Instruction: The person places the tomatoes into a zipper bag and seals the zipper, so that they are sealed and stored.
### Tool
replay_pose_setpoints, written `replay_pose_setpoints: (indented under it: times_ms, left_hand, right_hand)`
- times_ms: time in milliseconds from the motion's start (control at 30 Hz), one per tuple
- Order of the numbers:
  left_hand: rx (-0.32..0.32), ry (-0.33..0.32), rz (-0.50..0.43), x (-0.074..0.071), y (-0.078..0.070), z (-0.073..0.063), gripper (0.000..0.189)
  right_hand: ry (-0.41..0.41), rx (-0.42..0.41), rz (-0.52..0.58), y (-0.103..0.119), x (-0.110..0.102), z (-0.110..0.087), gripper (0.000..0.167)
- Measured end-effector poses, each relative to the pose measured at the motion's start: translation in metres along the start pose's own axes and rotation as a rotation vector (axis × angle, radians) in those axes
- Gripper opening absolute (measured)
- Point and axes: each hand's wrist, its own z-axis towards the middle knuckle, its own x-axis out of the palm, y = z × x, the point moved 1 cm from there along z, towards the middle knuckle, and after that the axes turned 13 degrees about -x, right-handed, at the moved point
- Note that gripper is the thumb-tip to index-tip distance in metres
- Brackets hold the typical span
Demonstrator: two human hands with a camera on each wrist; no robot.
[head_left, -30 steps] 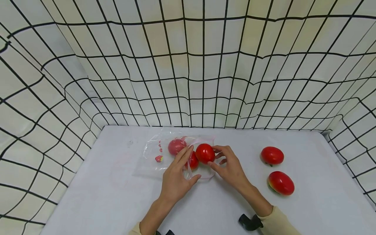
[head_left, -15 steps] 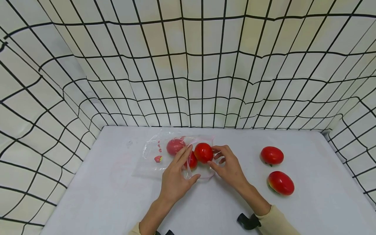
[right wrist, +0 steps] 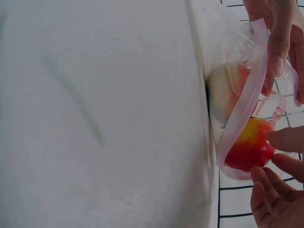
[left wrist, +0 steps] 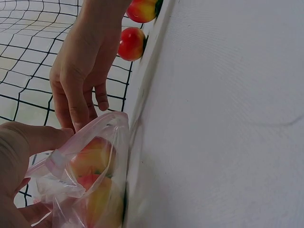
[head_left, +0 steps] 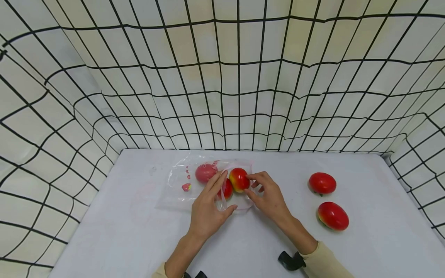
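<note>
My left hand grips the clear bag, and if the bag's mouth sags, the fruit there, touched by my loosely spread right hand, could roll out.

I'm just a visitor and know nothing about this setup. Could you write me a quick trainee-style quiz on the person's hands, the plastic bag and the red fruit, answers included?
1. How many red fruits lie loose on the table, outside the clear plastic bag?
2. True or false: the left hand is touching one of those loose fruits.
3. Which colour edges the bag's mouth? A) blue B) pink C) green

Key:
1. Two, both toward the right of the head view.
2. False. The left hand is at the bag's mouth; the right hand touches a red-and-yellow fruit there.
3. B.
</note>
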Motion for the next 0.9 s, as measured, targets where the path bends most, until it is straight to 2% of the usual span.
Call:
replay_pose_setpoints:
  times_ms: [300, 567, 733, 900]
  left_hand:
    - [0.003, -0.004, -0.003, -0.001, 0.001, 0.0, 0.102]
    - [0.015, -0.009, -0.015, -0.001, 0.001, 0.0, 0.102]
    - [0.015, -0.009, -0.031, -0.002, 0.0, 0.001, 0.1]
    - [0.013, -0.009, -0.043, -0.002, 0.001, 0.001, 0.102]
  right_hand:
    - [0.048, 0.012, 0.024, 0.004, 0.002, -0.001, 0.04]
    - [0.128, -0.036, 0.062, 0.011, 0.0, -0.001, 0.036]
    - [0.14, -0.07, 0.1, 0.012, -0.008, 0.0, 0.036]
    - [0.146, -0.044, 0.136, 0.011, -0.022, 0.001, 0.036]
